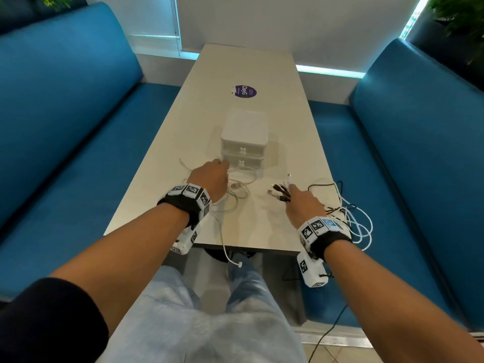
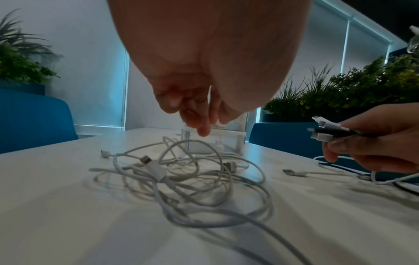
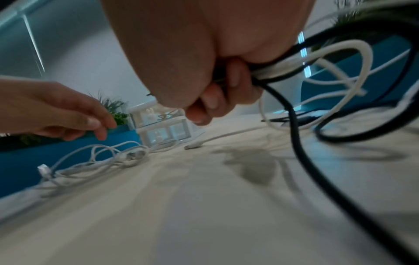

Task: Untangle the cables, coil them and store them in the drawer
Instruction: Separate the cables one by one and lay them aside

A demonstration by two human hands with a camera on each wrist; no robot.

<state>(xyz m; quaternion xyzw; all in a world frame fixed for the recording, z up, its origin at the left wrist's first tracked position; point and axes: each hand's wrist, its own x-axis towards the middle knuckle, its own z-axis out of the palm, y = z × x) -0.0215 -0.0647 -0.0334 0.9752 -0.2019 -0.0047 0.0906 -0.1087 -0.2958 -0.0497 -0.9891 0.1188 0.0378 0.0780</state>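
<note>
The tangle of white cables [image 2: 181, 181] lies loose on the white table [image 1: 262, 226], just in front of the drawer unit, with a USB plug [image 2: 149, 161] showing on top of the heap; one white strand [image 1: 222, 239] runs off the near edge of the table and hangs below it. A second lot, a bundle of black and white cables [image 1: 279, 191], is gathered in the right hand [image 1: 303, 205], whose fingers [image 3: 211, 100] are curled round the cords so that the plug ends fan out past the fingertips; the rest of that bundle trails behind the wrist in loops [image 1: 358, 226] over the table's right edge and above the bench. The left hand [image 1: 209, 179] hovers over the white tangle, fingers [image 2: 199, 118] loosely bent and pointing down, holding nothing as far as the wrist view shows; its fingertips are near the lower drawer's front. The small white drawer unit [image 1: 244, 138] stands in the middle of the table, two drawers stacked, both closed, each with a small white rabbit-shaped knob [image 1: 243, 151]; beyond it a round purple sticker [image 1: 245, 91] lies flat on the tabletop. Blue upholstered benches [image 1: 78, 127] flank the table on both sides; green plants [image 2: 340, 89] stand behind them.
</note>
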